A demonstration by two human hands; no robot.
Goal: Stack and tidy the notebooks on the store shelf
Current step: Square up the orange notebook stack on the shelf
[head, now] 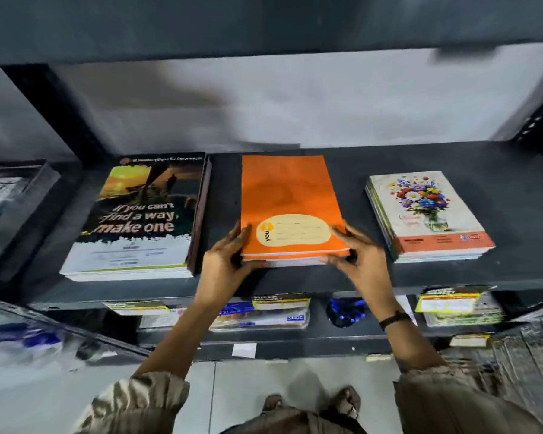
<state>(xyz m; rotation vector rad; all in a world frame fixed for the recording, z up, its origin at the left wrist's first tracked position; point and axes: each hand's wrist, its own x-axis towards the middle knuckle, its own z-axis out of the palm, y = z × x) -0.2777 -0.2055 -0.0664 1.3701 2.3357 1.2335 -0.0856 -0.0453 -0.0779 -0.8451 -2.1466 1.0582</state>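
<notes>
A stack of orange notebooks (290,195) with a cream label lies in the middle of the dark shelf (452,277). My left hand (224,261) grips its near left corner, thumb on the cover. My right hand (356,258) holds the near right corner, fingers spread along the front edge. To the left sits a taller stack with a sunset cover (138,220) reading "If you can't find a way, make one". On the right lies a stack with a flower-bouquet cover (427,211).
A white wall backs the shelf and a dark board spans overhead. Black uprights (54,114) stand at both ends. The lower shelf holds packaged stationery (257,311) and blue pens (347,310). Another stack (10,198) sits at far left. Tiled floor and my feet are below.
</notes>
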